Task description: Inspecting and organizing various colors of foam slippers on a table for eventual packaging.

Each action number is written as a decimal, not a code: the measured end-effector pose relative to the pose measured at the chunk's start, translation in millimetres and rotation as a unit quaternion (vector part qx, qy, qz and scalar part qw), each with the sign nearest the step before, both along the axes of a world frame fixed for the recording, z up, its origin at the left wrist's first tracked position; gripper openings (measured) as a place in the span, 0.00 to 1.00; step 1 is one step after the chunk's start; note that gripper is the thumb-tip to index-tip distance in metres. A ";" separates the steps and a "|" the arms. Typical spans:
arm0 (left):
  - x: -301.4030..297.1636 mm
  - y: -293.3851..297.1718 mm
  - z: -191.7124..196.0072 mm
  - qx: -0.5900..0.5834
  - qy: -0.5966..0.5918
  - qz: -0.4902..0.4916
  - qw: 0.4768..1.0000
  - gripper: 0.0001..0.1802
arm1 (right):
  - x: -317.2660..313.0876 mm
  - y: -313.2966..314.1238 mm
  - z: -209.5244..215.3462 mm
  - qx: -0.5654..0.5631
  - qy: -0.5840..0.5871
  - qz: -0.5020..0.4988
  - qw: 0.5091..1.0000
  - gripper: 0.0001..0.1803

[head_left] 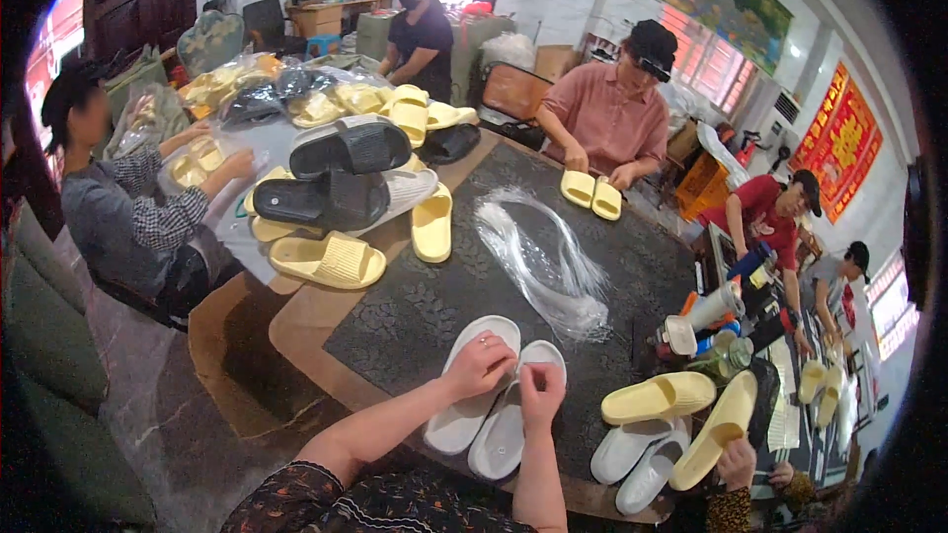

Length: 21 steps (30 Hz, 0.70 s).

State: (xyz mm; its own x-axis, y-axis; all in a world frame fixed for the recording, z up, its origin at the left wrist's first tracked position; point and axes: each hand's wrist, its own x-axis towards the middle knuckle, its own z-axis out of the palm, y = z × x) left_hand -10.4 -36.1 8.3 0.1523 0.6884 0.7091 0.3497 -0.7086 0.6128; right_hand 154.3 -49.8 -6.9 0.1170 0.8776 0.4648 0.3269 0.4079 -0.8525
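Two white slide sandals [491, 403] lie side by side on the dark patterned table mat [415, 311] right in front of me. My left hand [479, 363] rests on the left sandal, fingers curled over its strap. My right hand [541, 393] pinches at the strap of the right sandal, fingers closed. A bundle of thin clear plastic ties [548, 262] lies on the mat just beyond the sandals.
A heap of yellow, black and white sandals [341, 192] covers the far left of the table. Yellow and white sandals [671, 424] lie at my right, where another person's hand [736, 462] reaches in. Several other people sit around the table. Bottles [711, 321] stand at the right edge.
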 end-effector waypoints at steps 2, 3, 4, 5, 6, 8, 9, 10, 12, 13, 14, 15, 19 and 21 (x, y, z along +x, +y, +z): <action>2.7 -2.6 1.4 -0.004 -0.010 0.017 1.000 0.03 | 3.8 2.4 -6.4 -0.022 0.022 -0.008 0.999 0.03; 4.2 -0.7 -0.5 -0.001 -0.007 0.016 1.000 0.04 | 5.7 4.4 -10.3 -0.042 0.044 -0.007 0.998 0.03; 4.2 -1.8 0.4 -0.004 -0.007 0.010 1.000 0.04 | 5.0 3.7 -7.8 -0.064 0.067 -0.003 0.996 0.03; 3.7 -2.5 1.9 -0.007 -0.006 0.017 1.000 0.04 | 6.0 2.6 -3.3 -0.101 0.159 0.007 0.982 0.03; 3.2 -3.1 2.9 -0.010 -0.005 0.025 1.000 0.04 | 4.8 3.6 -0.9 -0.103 0.161 0.002 0.982 0.03; 5.6 -0.1 2.9 -0.004 -0.010 0.009 1.000 0.04 | 7.6 1.9 3.3 -0.074 0.148 0.042 0.985 0.04; 6.3 -0.4 2.9 -0.001 -0.009 0.016 1.000 0.04 | 12.7 6.4 -14.0 -0.049 0.096 0.041 0.993 0.04; 4.8 -1.2 3.3 0.001 -0.006 0.026 1.000 0.04 | 10.7 4.1 -9.4 -0.049 0.098 0.036 0.993 0.04; 4.4 -2.2 2.8 -0.004 -0.005 0.023 1.000 0.03 | 6.2 1.3 1.1 -0.080 0.109 0.045 0.990 0.02; 5.4 -2.2 2.5 -0.011 -0.014 0.031 0.999 0.03 | 7.5 3.4 1.7 -0.087 0.143 0.036 0.985 0.03; 6.9 -1.9 2.4 -0.017 -0.022 0.040 0.999 0.03 | 9.1 2.2 2.6 -0.086 0.144 0.032 0.985 0.03; 8.6 -1.0 2.6 -0.005 -0.028 0.037 0.999 0.04 | 10.6 1.1 3.9 -0.077 0.167 0.029 0.983 0.03; 6.5 -1.4 4.0 -0.036 -0.036 0.042 0.998 0.03 | 13.8 -13.1 16.4 0.034 0.113 -0.038 0.992 0.05; 3.8 -0.9 -0.3 -0.056 -0.057 0.051 0.995 0.03 | 20.6 -35.7 19.2 -0.025 0.038 -0.002 0.999 0.08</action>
State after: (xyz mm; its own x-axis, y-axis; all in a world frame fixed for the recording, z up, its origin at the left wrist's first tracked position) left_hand -6.6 -37.0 8.0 0.0007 0.7719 0.6357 0.3392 -0.5982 0.7260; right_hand 174.9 -85.5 12.2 0.1540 0.8989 0.4101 0.2612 0.3632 -0.8943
